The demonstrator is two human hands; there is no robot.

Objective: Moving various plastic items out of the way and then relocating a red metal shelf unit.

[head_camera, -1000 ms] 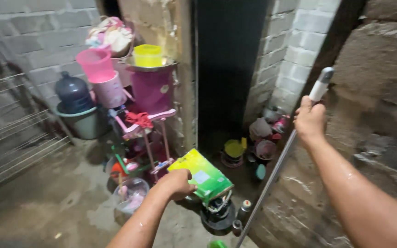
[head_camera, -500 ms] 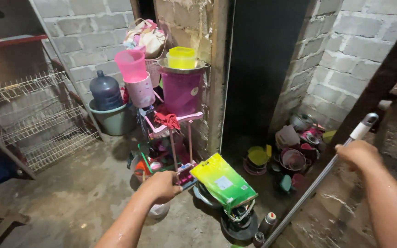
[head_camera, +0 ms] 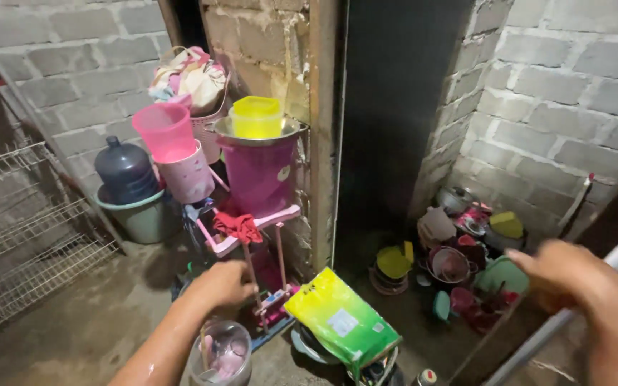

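Two hands are seen: the right hand (head_camera: 574,286) is clamped on a grey pole (head_camera: 563,318) slanting near-left to far-right; the left hand (head_camera: 224,284) is curled beside a green-yellow packet (head_camera: 341,320); whether it is gripped cannot be told.

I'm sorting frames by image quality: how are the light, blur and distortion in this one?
Head view: the middle is evenly lit, the doorway gap beside the post is nearly black; the right hand and its grey pole are smeared by motion blur; the left hand and the green-yellow packet are only slightly soft; the block walls lean near the edges, a wide-lens effect.
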